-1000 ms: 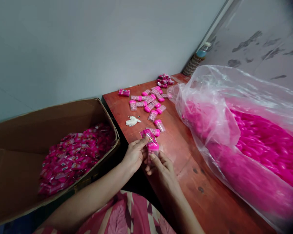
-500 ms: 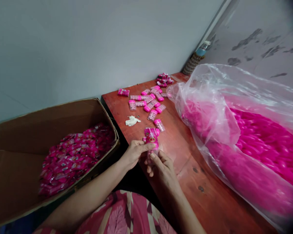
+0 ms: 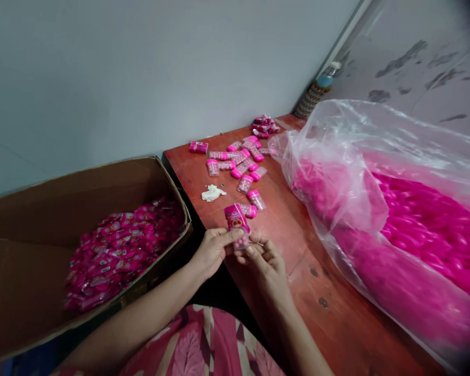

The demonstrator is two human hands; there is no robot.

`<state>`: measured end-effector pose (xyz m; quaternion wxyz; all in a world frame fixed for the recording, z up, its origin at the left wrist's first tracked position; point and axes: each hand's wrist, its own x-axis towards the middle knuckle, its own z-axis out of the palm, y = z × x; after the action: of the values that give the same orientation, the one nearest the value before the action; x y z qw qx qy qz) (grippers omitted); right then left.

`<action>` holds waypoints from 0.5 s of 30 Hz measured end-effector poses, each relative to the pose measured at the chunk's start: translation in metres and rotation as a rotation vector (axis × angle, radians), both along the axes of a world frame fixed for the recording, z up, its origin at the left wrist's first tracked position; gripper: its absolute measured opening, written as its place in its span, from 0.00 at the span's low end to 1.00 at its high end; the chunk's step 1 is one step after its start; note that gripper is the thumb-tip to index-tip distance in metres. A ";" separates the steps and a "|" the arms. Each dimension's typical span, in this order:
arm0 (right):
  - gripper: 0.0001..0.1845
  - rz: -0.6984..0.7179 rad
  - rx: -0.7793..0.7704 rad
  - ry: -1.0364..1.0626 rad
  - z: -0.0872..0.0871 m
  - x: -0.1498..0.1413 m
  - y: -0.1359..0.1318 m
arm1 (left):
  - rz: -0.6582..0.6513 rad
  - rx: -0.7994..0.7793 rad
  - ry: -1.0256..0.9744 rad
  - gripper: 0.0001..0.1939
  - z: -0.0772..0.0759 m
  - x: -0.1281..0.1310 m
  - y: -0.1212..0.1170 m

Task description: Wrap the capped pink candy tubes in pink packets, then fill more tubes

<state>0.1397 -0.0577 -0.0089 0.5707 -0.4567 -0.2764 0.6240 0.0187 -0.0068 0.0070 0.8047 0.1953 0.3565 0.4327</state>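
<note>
A small clear candy bottle (image 3: 242,241) full of pink balls is held over the table's near edge, a printed pink sleeve (image 3: 236,216) covering its far part. My left hand (image 3: 212,251) is closed on it, the thumb lying across the front. At its near end, my right hand (image 3: 267,265) pinches the bottle between thumb and fingers. Just beyond lies another candy bottle with a pink cap (image 3: 249,210), partly hidden by the sleeve. Several more capped candy bottles (image 3: 243,167) lie scattered farther back on the red table (image 3: 293,230).
A cardboard box (image 3: 156,169) at left holds a heap of pink wrapped packs (image 3: 121,256). On the right, a big clear plastic bag (image 3: 329,117) contains pink plastic pieces (image 3: 423,230). Pink sleeve stacks (image 3: 198,147), a white lump (image 3: 213,193) and a bottle (image 3: 315,94) are on the table.
The sleeved bottle has tilted to the left, and more of its ball-filled near end shows. My right fingers have shifted slightly at that end. My left hand keeps its hold.
</note>
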 end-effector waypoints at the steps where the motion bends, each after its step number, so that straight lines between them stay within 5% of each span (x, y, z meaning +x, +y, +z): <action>1: 0.12 -0.007 0.008 -0.011 -0.001 -0.001 0.003 | -0.011 0.006 -0.008 0.11 0.000 0.001 -0.003; 6: 0.09 0.009 0.041 -0.112 0.006 -0.010 0.018 | 0.007 0.072 -0.003 0.09 0.007 -0.011 -0.012; 12: 0.11 -0.018 0.012 -0.261 0.019 0.010 0.020 | 0.403 0.244 0.165 0.18 0.006 -0.054 -0.005; 15: 0.12 -0.064 -0.007 -0.337 0.017 0.025 0.018 | 0.208 0.526 0.594 0.20 -0.010 -0.047 0.001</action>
<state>0.1648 -0.0400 0.0086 0.5339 -0.5656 -0.3514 0.5211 -0.0286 -0.0059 -0.0027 0.5414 0.4737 0.4684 0.5130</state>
